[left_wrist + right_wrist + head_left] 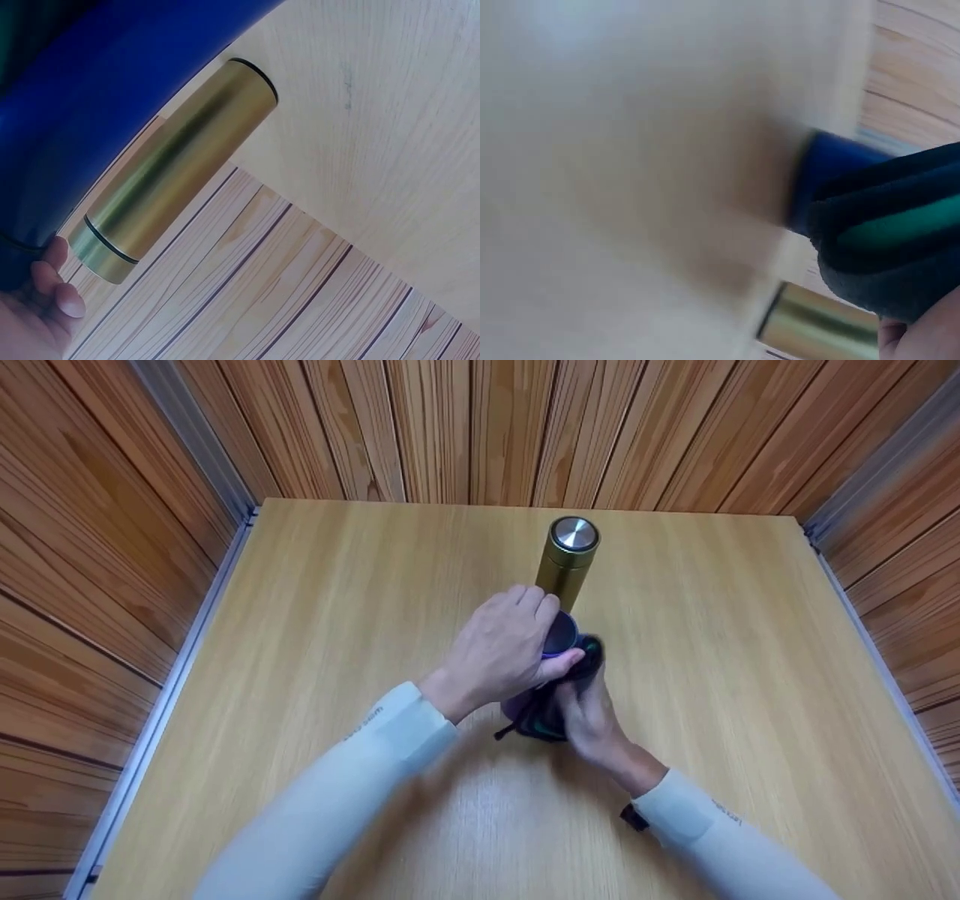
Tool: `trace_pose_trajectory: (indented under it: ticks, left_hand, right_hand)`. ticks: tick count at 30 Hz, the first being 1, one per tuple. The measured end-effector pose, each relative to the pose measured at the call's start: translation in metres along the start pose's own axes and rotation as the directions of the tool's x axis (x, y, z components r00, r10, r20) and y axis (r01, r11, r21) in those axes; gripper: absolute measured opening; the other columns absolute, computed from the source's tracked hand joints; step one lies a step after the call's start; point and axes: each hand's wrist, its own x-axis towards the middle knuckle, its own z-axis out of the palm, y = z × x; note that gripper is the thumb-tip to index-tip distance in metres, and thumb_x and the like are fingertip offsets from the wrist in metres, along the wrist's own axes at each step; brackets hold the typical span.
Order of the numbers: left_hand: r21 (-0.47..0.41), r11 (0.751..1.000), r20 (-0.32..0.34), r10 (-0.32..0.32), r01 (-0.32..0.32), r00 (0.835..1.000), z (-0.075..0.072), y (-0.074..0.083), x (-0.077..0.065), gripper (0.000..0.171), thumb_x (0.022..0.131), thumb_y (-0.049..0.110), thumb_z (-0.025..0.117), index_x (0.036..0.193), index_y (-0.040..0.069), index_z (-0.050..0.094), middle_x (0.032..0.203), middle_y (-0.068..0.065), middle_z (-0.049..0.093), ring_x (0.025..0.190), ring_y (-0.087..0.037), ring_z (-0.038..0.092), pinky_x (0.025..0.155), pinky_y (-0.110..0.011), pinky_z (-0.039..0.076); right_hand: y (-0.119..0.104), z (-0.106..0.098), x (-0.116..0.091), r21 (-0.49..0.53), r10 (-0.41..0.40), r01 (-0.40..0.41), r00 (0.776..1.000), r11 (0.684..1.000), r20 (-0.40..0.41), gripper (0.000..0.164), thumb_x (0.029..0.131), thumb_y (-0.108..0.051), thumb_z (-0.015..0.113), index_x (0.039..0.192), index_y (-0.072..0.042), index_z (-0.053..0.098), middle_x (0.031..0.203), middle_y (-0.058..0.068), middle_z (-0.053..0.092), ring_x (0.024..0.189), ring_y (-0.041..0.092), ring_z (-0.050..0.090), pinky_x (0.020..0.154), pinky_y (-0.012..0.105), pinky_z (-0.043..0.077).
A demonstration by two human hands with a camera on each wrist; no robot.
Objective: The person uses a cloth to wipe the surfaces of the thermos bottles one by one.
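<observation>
A blue bottle (pixel 127 90), glossy and cylindrical, stands near the middle of the table. My left hand (pixel 499 649) grips it around the top from the left, its fingertips at the lid end in the left wrist view. My right hand (pixel 592 716) holds a dark folded cloth (pixel 877 277), with green showing between its layers, against the bottle's right side. A short dark cord end (pixel 504 731) sticks out at the lower left of the cloth. Most of the bottle is hidden by the hands and the cloth in the head view.
Just behind the blue bottle a gold thermos (pixel 566 566) with a silver-topped lid stands upright. Both rest on a light wooden table (pixel 360 585). Wood-plank walls (pixel 435 427) rise behind and at both sides, with grey metal rails (pixel 187 637) along the side edges.
</observation>
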Motion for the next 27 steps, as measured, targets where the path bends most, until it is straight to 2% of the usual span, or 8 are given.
trace_pose_trajectory:
  ticks: [3,5,7,10,13,15,21,27]
  left_hand:
    - [0.0,1.0,-0.001,-0.007,0.007,1.0,-0.001,0.0,0.0,0.065,0.103,0.063,0.038,0.117,0.003,0.061,0.104,-0.008,0.06,0.093,-0.023,0.056,0.08,-0.034,0.051]
    - [0.0,1.0,0.002,-0.013,0.013,1.0,-0.001,0.0,0.0,0.063,0.103,0.061,0.039,0.118,0.004,0.06,0.104,-0.008,0.06,0.093,-0.023,0.055,0.08,-0.033,0.051]
    - [-0.003,1.0,0.01,-0.016,0.016,1.0,-0.002,0.0,0.0,0.063,0.104,0.061,0.038,0.119,0.004,0.061,0.105,-0.008,0.06,0.093,-0.022,0.055,0.081,-0.032,0.051]
    - [-0.008,1.0,0.026,-0.017,0.017,1.0,-0.001,0.001,0.0,0.065,0.104,0.062,0.036,0.12,0.004,0.06,0.105,-0.008,0.059,0.093,-0.022,0.055,0.08,-0.032,0.051]
    - [-0.015,1.0,0.013,-0.018,0.018,1.0,0.0,0.001,0.0,0.065,0.103,0.063,0.037,0.118,0.003,0.061,0.103,-0.008,0.059,0.092,-0.023,0.055,0.078,-0.033,0.051]
    - [-0.019,1.0,-0.006,-0.018,0.018,1.0,0.001,0.0,-0.001,0.065,0.103,0.063,0.039,0.117,0.003,0.061,0.102,-0.008,0.06,0.091,-0.023,0.056,0.078,-0.033,0.051]
    - [-0.031,0.999,-0.012,-0.012,0.012,1.0,0.002,0.0,-0.001,0.066,0.103,0.063,0.039,0.118,0.003,0.061,0.103,-0.009,0.06,0.092,-0.023,0.055,0.079,-0.032,0.052]
    - [-0.03,1.0,-0.015,-0.004,0.003,1.0,0.002,0.001,0.0,0.061,0.103,0.059,0.04,0.117,0.003,0.061,0.104,-0.009,0.06,0.092,-0.023,0.056,0.079,-0.033,0.051]
  right_hand:
    - [0.006,0.001,-0.007,-0.151,-0.041,0.051,0.997,0.987,0.068,0.073,0.101,-0.041,0.057,0.146,0.006,0.025,0.141,0.021,0.045,0.129,0.026,0.048,0.114,0.028,0.031]
    - [0.006,0.0,-0.009,-0.234,-0.03,0.051,0.995,0.971,0.093,0.081,0.096,-0.047,0.061,0.148,0.003,0.025,0.144,0.022,0.043,0.13,0.028,0.047,0.115,0.034,0.032]
    - [0.005,-0.002,-0.01,-0.282,-0.006,0.035,0.995,0.959,0.103,0.08,0.095,-0.045,0.064,0.148,0.002,0.026,0.142,0.02,0.045,0.129,0.029,0.05,0.113,0.041,0.036]
    - [0.001,-0.005,-0.012,-0.312,-0.001,0.029,0.996,0.95,0.089,0.071,0.096,-0.038,0.067,0.143,0.002,0.033,0.134,0.019,0.052,0.122,0.028,0.057,0.105,0.047,0.044]
    - [-0.004,-0.005,-0.011,-0.337,-0.052,0.057,0.998,0.94,0.021,0.059,0.096,-0.035,0.067,0.133,0.004,0.042,0.122,0.018,0.061,0.11,0.027,0.064,0.093,0.047,0.052]
    - [-0.009,-0.004,-0.009,-0.33,-0.082,0.071,0.996,0.941,-0.02,0.058,0.095,-0.035,0.07,0.13,0.003,0.043,0.121,0.019,0.062,0.107,0.027,0.065,0.091,0.047,0.053]
    - [-0.015,0.001,-0.007,-0.321,-0.091,0.076,0.995,0.944,-0.031,0.076,0.088,-0.026,0.082,0.141,0.0,0.033,0.136,0.019,0.055,0.119,0.028,0.06,0.101,0.048,0.05]
    - [-0.011,0.007,-0.011,-0.373,-0.017,0.025,1.0,0.927,0.022,0.095,0.083,-0.032,0.086,0.149,0.001,0.025,0.142,0.019,0.047,0.124,0.027,0.054,0.108,0.046,0.044]
